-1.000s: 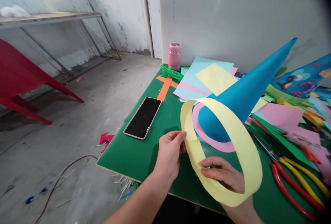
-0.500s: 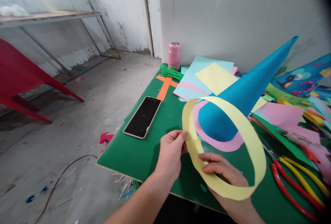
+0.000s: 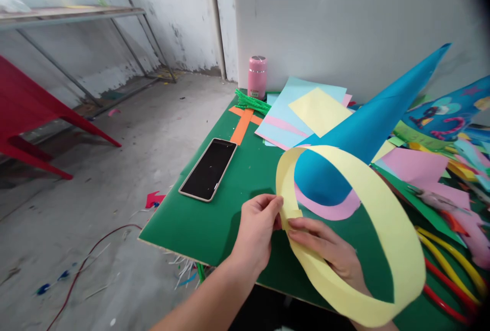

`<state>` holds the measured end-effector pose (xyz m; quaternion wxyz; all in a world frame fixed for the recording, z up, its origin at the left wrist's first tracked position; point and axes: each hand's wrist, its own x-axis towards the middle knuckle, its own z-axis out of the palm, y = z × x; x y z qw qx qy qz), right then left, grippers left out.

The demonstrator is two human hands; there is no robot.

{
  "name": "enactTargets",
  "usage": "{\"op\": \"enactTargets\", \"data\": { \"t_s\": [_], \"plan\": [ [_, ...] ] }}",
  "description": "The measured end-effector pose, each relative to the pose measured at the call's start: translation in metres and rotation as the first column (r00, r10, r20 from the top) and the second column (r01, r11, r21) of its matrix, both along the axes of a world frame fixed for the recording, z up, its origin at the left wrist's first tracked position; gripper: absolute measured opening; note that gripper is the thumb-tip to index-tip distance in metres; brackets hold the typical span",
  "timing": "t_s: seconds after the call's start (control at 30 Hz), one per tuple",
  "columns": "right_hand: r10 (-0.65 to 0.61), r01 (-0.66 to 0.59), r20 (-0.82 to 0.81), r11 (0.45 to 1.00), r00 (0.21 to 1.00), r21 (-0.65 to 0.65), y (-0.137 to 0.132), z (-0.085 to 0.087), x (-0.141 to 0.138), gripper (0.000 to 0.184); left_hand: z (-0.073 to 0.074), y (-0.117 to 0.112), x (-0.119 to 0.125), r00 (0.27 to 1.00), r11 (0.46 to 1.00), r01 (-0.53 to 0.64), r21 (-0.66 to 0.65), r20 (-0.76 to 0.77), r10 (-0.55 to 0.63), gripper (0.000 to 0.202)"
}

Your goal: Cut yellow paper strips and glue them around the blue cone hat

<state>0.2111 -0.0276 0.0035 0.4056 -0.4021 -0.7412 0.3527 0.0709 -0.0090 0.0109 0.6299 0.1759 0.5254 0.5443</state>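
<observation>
A pale yellow paper strip (image 3: pixel 406 249) is bent into a large loop above the green table (image 3: pixel 214 224). My left hand (image 3: pixel 258 229) pinches it at the left side, where the two ends overlap. Close beside it, my right hand (image 3: pixel 329 249) reaches through the loop, its fingers pressed on the strip by the overlap. Behind the loop lies a blue paper cone (image 3: pixel 367 122) with a pink paper rim (image 3: pixel 333 211), its tip pointing up to the right. Part of the cone shows through the loop.
A phone (image 3: pixel 209 170) lies left of my hands. Further back are orange strips (image 3: pixel 242 127), green pipe cleaners (image 3: pixel 250 100), a pink bottle (image 3: pixel 257 77) and coloured sheets (image 3: pixel 306 96). On the right are a decorated cone hat (image 3: pixel 440 117), paper scraps and red and yellow tool handles (image 3: pixel 451 259).
My right hand has slid up along the strip toward my left hand, to the overlap. The loop has swung nearer and now covers more of the tool handles. My view has shifted slightly.
</observation>
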Motion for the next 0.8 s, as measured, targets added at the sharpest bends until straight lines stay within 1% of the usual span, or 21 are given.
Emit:
{"op": "enactTargets", "data": {
  "t_s": [0.13, 0.27, 0.37, 0.5, 0.57, 0.63, 0.8],
  "plan": [
    [-0.061, 0.053, 0.063, 0.99, 0.996, 0.128, -0.004, -0.013, 0.0, 0.026, -0.001, -0.002, 0.003, 1.0, 1.0, 0.011, 0.005, 0.0, -0.011, 0.017],
    [-0.04, 0.006, 0.141, 0.972, 0.989, 0.237, -0.005, -0.015, 0.004, 0.029, -0.001, -0.002, 0.004, 1.0, 1.0, 0.003, 0.006, -0.005, -0.003, 0.017],
    [-0.019, -0.036, 0.197, 0.961, 0.98, 0.274, -0.004, -0.014, 0.007, 0.03, 0.0, -0.003, 0.004, 1.0, 1.0, -0.001, 0.006, -0.005, 0.001, 0.017],
    [-0.015, -0.051, 0.212, 0.951, 0.977, 0.304, -0.004, -0.016, 0.009, 0.035, 0.001, -0.003, 0.004, 1.0, 1.0, -0.004, 0.008, -0.006, 0.004, 0.017],
    [-0.012, -0.054, 0.204, 0.948, 0.979, 0.313, -0.004, -0.018, 0.009, 0.038, 0.001, -0.003, 0.004, 1.0, 1.0, -0.005, 0.009, -0.006, 0.005, 0.018],
    [-0.027, -0.034, 0.203, 0.955, 0.979, 0.294, -0.005, -0.018, 0.008, 0.036, 0.0, -0.002, 0.005, 1.0, 1.0, -0.008, 0.01, -0.005, 0.009, 0.018],
    [-0.046, 0.019, 0.184, 0.989, 0.982, 0.147, -0.004, -0.01, 0.005, 0.024, -0.001, -0.001, 0.005, 1.0, 1.0, -0.017, 0.008, -0.003, 0.017, 0.017]
  ]
}}
